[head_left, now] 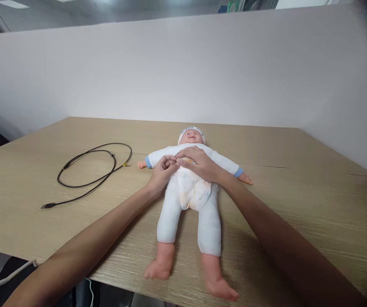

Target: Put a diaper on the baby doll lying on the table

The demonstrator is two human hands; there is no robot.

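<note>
A baby doll [209, 238] in a white suit with blue cuffs lies on its back, its head away from me and its feet towards me. Around its hips is a white diaper [192, 189] with faint coloured prints. My left hand [164, 172] is closed at the diaper's upper left edge, its fingers curled in a pinch; what is between the fingertips is mostly hidden. Across the doll's belly, over the diaper's waistband, my right hand [199, 164] lies with its fingers stretched out. Its thumb reaches to the left fingertips.
A looped black cable [89, 186] with a plug at one end lies left of the doll on the wooden table [282, 204]. Behind the table rises a pale partition [157, 72]. A white cable [7, 277] hangs by the table's near left edge.
</note>
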